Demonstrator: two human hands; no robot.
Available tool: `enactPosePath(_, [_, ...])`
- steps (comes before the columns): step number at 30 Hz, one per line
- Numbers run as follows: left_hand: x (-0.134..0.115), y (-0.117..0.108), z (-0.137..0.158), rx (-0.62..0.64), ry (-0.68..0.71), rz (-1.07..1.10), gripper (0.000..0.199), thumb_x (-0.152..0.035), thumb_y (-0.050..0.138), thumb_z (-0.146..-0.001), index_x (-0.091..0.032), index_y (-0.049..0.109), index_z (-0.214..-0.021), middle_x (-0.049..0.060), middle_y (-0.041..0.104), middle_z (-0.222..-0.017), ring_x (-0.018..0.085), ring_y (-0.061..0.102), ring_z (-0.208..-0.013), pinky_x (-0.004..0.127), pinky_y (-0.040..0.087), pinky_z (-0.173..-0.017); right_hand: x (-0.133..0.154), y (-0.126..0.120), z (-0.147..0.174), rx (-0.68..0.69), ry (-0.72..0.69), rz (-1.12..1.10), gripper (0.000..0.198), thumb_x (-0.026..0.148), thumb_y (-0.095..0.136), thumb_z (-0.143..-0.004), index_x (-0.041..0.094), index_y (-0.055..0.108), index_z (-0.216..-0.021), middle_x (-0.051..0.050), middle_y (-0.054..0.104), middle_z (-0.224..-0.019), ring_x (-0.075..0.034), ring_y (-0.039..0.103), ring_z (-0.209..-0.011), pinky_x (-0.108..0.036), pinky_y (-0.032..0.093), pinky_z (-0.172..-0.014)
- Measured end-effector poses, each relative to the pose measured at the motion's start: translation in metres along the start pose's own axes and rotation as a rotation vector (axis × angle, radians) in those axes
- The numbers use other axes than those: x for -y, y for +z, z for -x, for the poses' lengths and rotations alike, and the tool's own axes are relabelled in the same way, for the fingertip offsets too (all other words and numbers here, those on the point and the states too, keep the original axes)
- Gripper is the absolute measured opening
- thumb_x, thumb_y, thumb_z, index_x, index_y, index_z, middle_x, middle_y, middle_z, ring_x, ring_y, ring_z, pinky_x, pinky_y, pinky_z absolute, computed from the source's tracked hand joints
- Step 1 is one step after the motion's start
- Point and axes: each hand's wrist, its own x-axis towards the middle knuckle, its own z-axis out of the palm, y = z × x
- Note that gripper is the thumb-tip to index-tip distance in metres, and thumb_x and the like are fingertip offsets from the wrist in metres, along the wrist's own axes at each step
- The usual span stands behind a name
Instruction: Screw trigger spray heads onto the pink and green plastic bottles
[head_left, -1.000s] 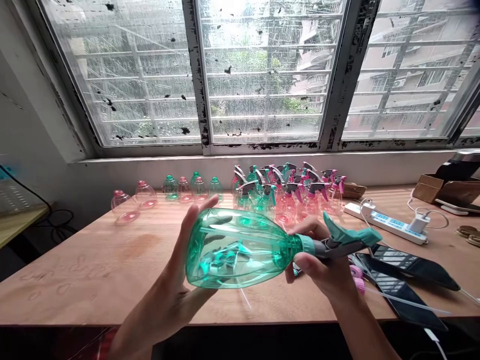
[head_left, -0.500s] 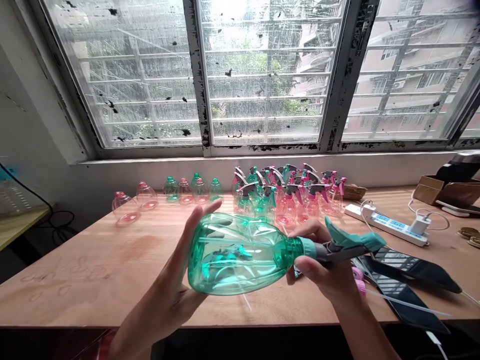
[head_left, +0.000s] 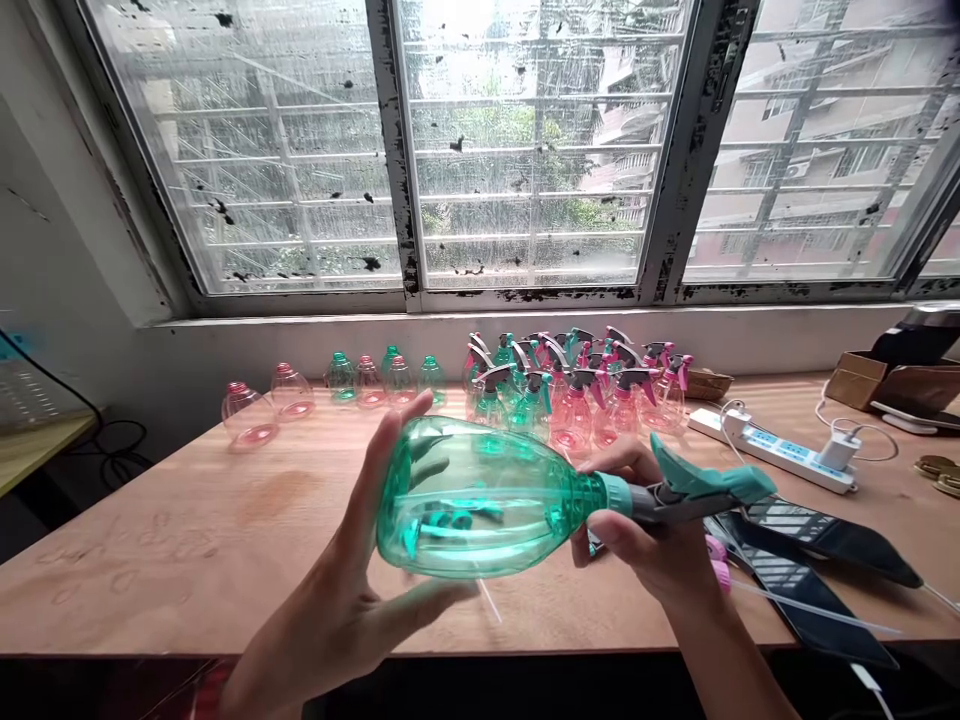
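Note:
A clear green spray bottle [head_left: 480, 500] lies sideways in the air above the table. Around its base is my left hand [head_left: 360, 570], with fingers behind the bottle and the thumb stretched along its lower side. My right hand [head_left: 637, 535] grips the neck at the teal collar [head_left: 616, 494] with thumb and fingers. The grey and teal trigger head [head_left: 701, 490] sits on the neck and points right. Inside the bottle a thin tube runs lengthwise.
Several finished-looking spray bottles [head_left: 574, 415] crowd together at the back. Several bottles without heads [head_left: 253, 415] stand at the left. To the right are a power strip [head_left: 772, 450], dark tablet-like panels [head_left: 795, 570] and pink spray parts [head_left: 718, 572]. The table's front edge [head_left: 525, 650] is close.
The bottle body has turned about its long axis. My left thumb has moved right along its underside, while my right hand stays at the collar.

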Motion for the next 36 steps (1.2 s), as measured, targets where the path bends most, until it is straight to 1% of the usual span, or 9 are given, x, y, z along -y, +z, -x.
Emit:
enactPosePath(3, [-0.002, -0.001, -0.003, -0.013, -0.041, 0.023, 0.104, -0.054, 0.08, -0.09, -0.048, 0.014, -0.171, 0.003, 0.011, -0.183, 0.045, 0.017, -0.165, 0.067, 0.028, -0.13, 0.002, 0.001, 0.002, -0.014, 0.037, 0.027, 0.031, 0.039, 0.094, -0.083, 0.029, 0.073, -0.104, 0.005, 0.075, -0.065, -0.017, 0.07, -0.045, -0.025, 0.055, -0.039])
enactPosePath(5, [-0.003, -0.002, -0.004, -0.01, -0.038, -0.003, 0.096, -0.052, 0.079, -0.092, -0.044, 0.024, -0.17, 0.003, 0.015, -0.182, 0.045, 0.015, -0.166, 0.067, 0.025, -0.131, 0.002, 0.002, 0.002, -0.016, 0.03, 0.007, 0.03, 0.037, 0.094, -0.084, 0.029, 0.074, -0.104, 0.005, 0.075, -0.064, -0.017, 0.07, -0.044, -0.024, 0.054, -0.039])
enactPosePath(8, [-0.004, -0.002, -0.003, -0.018, -0.005, -0.052, 0.098, -0.033, 0.077, -0.097, -0.052, 0.013, -0.169, 0.001, 0.016, -0.182, 0.042, 0.017, -0.166, 0.069, 0.026, -0.13, 0.0, 0.001, -0.001, 0.002, 0.007, -0.049, 0.026, 0.036, 0.092, -0.087, 0.029, 0.075, -0.106, 0.005, 0.075, -0.066, -0.017, 0.071, -0.043, -0.024, 0.054, -0.039])
enactPosePath(11, [-0.003, -0.001, -0.001, -0.011, 0.033, -0.034, 0.097, -0.022, 0.065, -0.103, -0.061, 0.003, -0.166, -0.002, 0.013, -0.182, 0.039, 0.018, -0.167, 0.067, 0.035, -0.126, -0.002, 0.001, -0.002, 0.019, 0.017, -0.066, 0.024, 0.035, 0.09, -0.089, 0.029, 0.076, -0.108, 0.005, 0.075, -0.066, -0.017, 0.072, -0.045, -0.024, 0.056, -0.041])
enactPosePath(15, [-0.001, 0.002, -0.001, -0.028, -0.032, 0.059, 0.114, -0.039, 0.083, -0.092, -0.056, 0.0, -0.168, 0.0, 0.006, -0.183, 0.043, 0.017, -0.166, 0.066, 0.035, -0.127, 0.003, 0.003, 0.002, -0.007, 0.074, -0.012, 0.028, 0.035, 0.094, -0.084, 0.027, 0.074, -0.102, 0.005, 0.074, -0.065, -0.016, 0.072, -0.048, -0.025, 0.057, -0.044])
enactPosePath(18, [-0.001, 0.003, -0.003, -0.044, -0.106, 0.102, 0.114, -0.053, 0.086, -0.085, -0.049, 0.01, -0.171, 0.003, 0.012, -0.183, 0.045, 0.015, -0.166, 0.065, 0.034, -0.128, 0.007, 0.004, 0.006, -0.016, 0.128, 0.047, 0.033, 0.038, 0.096, -0.08, 0.023, 0.072, -0.098, 0.003, 0.074, -0.064, -0.017, 0.072, -0.05, -0.026, 0.056, -0.045])
enactPosePath(29, [-0.003, 0.0, -0.001, -0.011, 0.003, 0.066, 0.094, -0.025, 0.065, -0.104, -0.065, 0.006, -0.164, -0.001, 0.016, -0.182, 0.043, 0.023, -0.165, 0.066, 0.05, -0.116, 0.009, 0.006, 0.004, -0.059, 0.156, 0.029, 0.038, 0.042, 0.097, -0.079, 0.024, 0.071, -0.1, 0.004, 0.074, -0.071, -0.017, 0.072, -0.05, -0.028, 0.057, -0.044])
enactPosePath(33, [0.001, 0.002, 0.001, -0.025, -0.064, 0.061, 0.128, -0.038, 0.092, -0.082, -0.055, -0.001, -0.168, 0.004, 0.008, -0.183, 0.047, 0.025, -0.162, 0.068, 0.044, -0.121, 0.009, 0.004, 0.006, -0.046, 0.164, 0.05, 0.037, 0.042, 0.097, -0.078, 0.024, 0.072, -0.097, 0.004, 0.073, -0.068, -0.018, 0.071, -0.049, -0.028, 0.055, -0.042])
enactPosePath(36, [0.001, 0.002, 0.0, -0.011, -0.087, 0.074, 0.122, -0.051, 0.089, -0.082, -0.05, 0.005, -0.17, 0.005, 0.01, -0.183, 0.047, 0.024, -0.163, 0.067, 0.042, -0.123, 0.01, 0.004, 0.006, -0.04, 0.175, 0.035, 0.038, 0.042, 0.098, -0.077, 0.023, 0.073, -0.097, 0.003, 0.072, -0.067, -0.017, 0.07, -0.049, -0.029, 0.056, -0.043])
